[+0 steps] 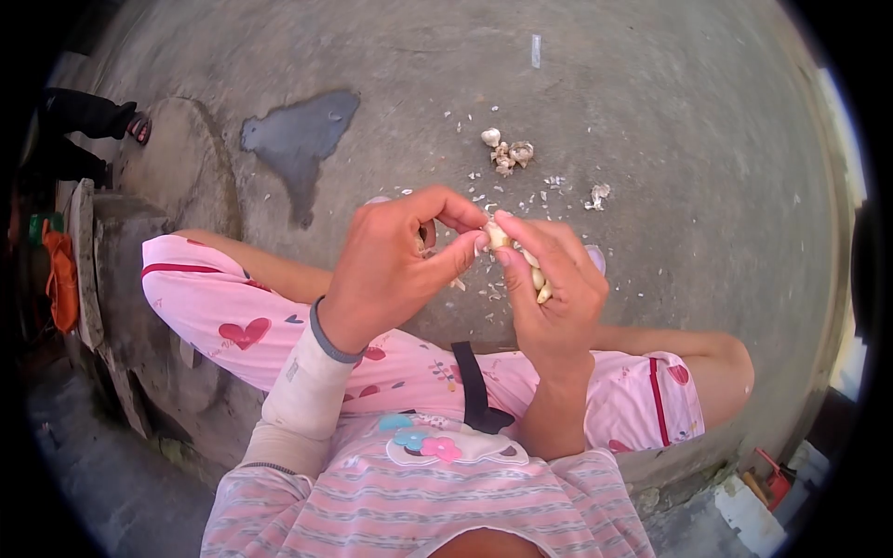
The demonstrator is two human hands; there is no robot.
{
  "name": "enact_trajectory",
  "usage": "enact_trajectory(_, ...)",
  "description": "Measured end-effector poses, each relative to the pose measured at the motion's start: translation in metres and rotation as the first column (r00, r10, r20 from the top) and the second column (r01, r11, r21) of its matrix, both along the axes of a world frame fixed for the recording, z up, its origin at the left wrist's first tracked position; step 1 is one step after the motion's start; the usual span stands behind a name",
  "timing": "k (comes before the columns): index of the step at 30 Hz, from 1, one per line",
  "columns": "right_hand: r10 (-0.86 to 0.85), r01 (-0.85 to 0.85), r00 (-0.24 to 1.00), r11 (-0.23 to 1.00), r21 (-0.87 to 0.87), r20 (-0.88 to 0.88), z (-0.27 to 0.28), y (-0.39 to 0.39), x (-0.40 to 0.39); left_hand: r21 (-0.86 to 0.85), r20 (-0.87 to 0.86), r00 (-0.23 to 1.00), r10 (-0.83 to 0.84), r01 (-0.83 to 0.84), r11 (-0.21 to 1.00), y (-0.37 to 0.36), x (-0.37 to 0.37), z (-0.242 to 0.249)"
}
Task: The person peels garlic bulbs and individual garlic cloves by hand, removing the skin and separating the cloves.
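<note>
In front of my lap, a pale garlic clove (499, 236) sits between the fingertips of both hands. My right hand (561, 296) pinches it with thumb and index finger. Several peeled cloves (539, 282) are tucked in the curled fingers of that same hand. My left hand (389, 263), its thumb and index finger closed at the tips, grips the clove's left side. Whether a bit of skin is caught there is too small to tell. On the ground beyond lie a whole garlic bulb (490, 138) and a partly broken garlic bulb (521, 153).
Papery garlic skins (598, 195) are scattered over the concrete floor (688, 139). A dark wet patch (302, 139) spreads at the upper left. Another person's sandalled foot (139, 128) shows at far left, above an orange cloth or bag (61, 279). My bent legs flank the work area.
</note>
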State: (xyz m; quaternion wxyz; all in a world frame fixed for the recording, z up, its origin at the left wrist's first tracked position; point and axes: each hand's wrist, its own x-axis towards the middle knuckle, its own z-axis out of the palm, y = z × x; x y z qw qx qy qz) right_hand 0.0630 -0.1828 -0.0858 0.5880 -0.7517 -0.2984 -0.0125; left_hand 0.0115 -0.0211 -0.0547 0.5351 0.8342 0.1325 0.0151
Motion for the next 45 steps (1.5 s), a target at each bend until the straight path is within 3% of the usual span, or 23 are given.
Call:
enact_trajectory(6, -0.028, 0.028, 0.992, 1.0, -0.004, -0.125, 0.001, -0.002, 0.0, -0.139, -0.032, 0.999, 0.041, -0.045, 0.989, 0.0, 0.001, 0.0)
enact_trajectory(9, -0.075, 0.074, 0.989, 0.997, -0.008, -0.13, 0.002, -0.001, 0.0, -0.099, 0.037, 0.998, 0.058, -0.054, 0.994, -0.004, -0.001, 0.001)
enact_trajectory(12, -0.098, 0.098, 0.995, 0.994, -0.051, 0.006, 0.001, 0.001, 0.0, 0.018, 0.051, 0.999, 0.007, -0.008, 1.0, -0.007, -0.001, 0.002)
enact_trajectory(18, -0.09, 0.089, 0.995, 0.996, -0.018, -0.044, 0.002, 0.003, -0.002, -0.019, 0.043, 0.998, 0.036, -0.036, 0.999, -0.012, 0.001, -0.004)
enact_trajectory(21, -0.05, 0.068, 0.962, 0.996, 0.06, -0.269, 0.004, 0.0, -0.004, -0.142, 0.073, 0.983, 0.169, -0.157, 0.977, -0.01, 0.002, -0.01)
enact_trajectory(24, -0.026, 0.041, 0.96, 0.998, 0.049, -0.28, 0.006, -0.004, 0.0, -0.328, 0.105, 0.936, 0.335, -0.286, 0.9, 0.004, 0.004, -0.02)
enact_trajectory(27, 0.029, 0.059, 0.873, 0.985, 0.163, -0.487, 0.006, -0.005, -0.003, -0.239, 0.099, 0.976, 0.191, -0.163, 0.957, 0.012, -0.001, -0.015)
enact_trajectory(33, 0.054, 0.046, 0.859, 0.982, 0.182, -0.508, 0.005, -0.003, -0.003, 0.046, 0.226, 0.974, -0.023, 0.013, 0.999, -0.003, 0.003, 0.0)
enact_trajectory(37, 0.139, 0.056, 0.761, 0.959, 0.278, -0.634, 0.0, 0.002, -0.005, -0.007, 0.276, 0.958, 0.082, -0.084, 0.996, -0.01, 0.004, -0.007)
enact_trajectory(39, 0.129, 0.046, 0.786, 0.963, 0.264, -0.605, -0.006, 0.003, -0.007, 0.002, 0.276, 0.956, 0.096, -0.1, 0.995, -0.011, 0.004, -0.008)
enact_trajectory(42, 0.075, 0.035, 0.83, 0.982, 0.185, -0.553, -0.001, 0.001, -0.005, -0.188, 0.294, 0.902, 0.315, -0.268, 0.945, -0.009, 0.006, -0.017)
enact_trajectory(45, 0.048, 0.035, 0.886, 0.985, 0.171, -0.461, -0.001, 0.001, -0.003, -0.196, 0.238, 0.948, 0.211, -0.166, 0.966, 0.007, -0.001, -0.017)
